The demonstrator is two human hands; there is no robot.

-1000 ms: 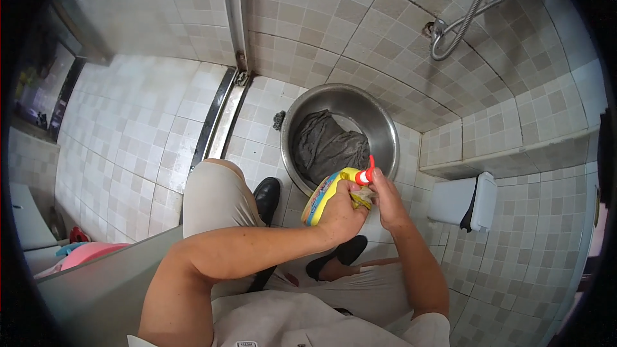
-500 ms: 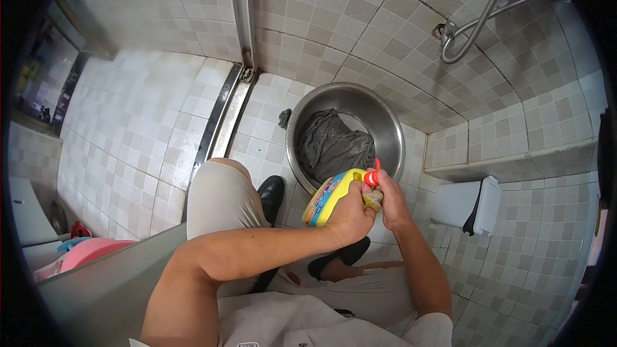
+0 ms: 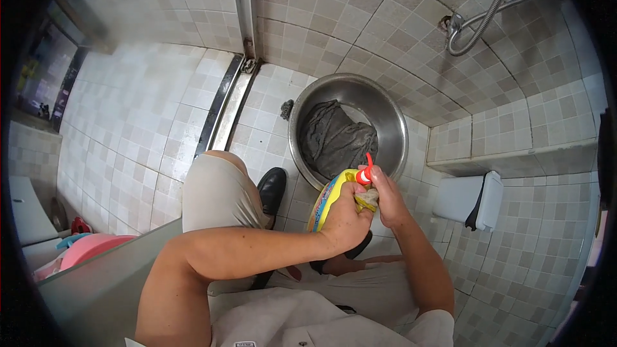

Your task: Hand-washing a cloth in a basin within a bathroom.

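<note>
A yellow plastic bottle (image 3: 329, 199) with a blue-and-pink label is held over the near rim of a metal basin (image 3: 393, 106). My left hand (image 3: 346, 222) is closed around the bottle just below its red cap (image 3: 364, 175). My right hand (image 3: 390, 202) is closed at the cap, its thumb against the side and a thin red piece sticking up. A yellow and beige lump (image 3: 367, 200) shows between my hands; I cannot tell what it is. Inside the basin lies a crumpled dark grey cloth (image 3: 337, 138).
A dark scouring pad (image 3: 286, 110) lies on the tiles left of the basin. A metal door track (image 3: 228, 112) crosses the floor further left. To the right stands a white bin (image 3: 457, 199) with a black strip, and a shower hose (image 3: 485, 22) hangs on the wall.
The bottle and both hands have shifted slightly left. The bottle has turned, so less of its label shows. The view has moved a little; the cloth stays in the basin.
</note>
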